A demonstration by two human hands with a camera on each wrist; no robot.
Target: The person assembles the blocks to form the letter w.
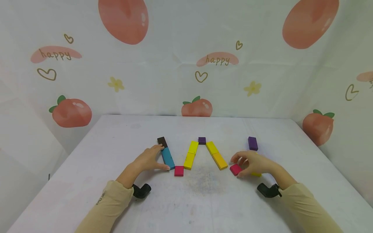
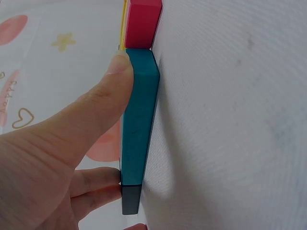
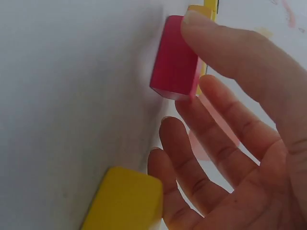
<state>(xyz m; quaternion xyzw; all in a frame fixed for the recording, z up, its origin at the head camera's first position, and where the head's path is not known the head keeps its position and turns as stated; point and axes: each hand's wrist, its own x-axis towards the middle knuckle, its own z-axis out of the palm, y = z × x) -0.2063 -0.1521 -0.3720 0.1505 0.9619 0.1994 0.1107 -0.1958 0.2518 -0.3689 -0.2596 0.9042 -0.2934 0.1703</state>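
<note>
My left hand [image 1: 148, 159] lies along the left side of a blue block [image 1: 168, 158] and a black block [image 1: 162, 141] set end to end. Its thumb touches the blue block's near end, and fingertips touch near where the two meet. My right hand [image 1: 253, 162] pinches a small red block [image 1: 235, 169] between thumb and fingers, low over the table and turned at an angle. A yellow block [image 3: 125, 201] is beside that hand, partly hidden under it in the head view. Another red block [image 1: 179, 171] sits against the blue block's near end.
Two yellow blocks [image 1: 191, 155] slant up to a small purple block [image 1: 202, 140]; a yellow and an orange-yellow block [image 1: 220, 161] slant down from it. A larger purple block [image 1: 253, 143] lies beyond my right hand. White cloth [image 1: 163, 90] with fruit prints hangs behind the white table [image 1: 189, 207].
</note>
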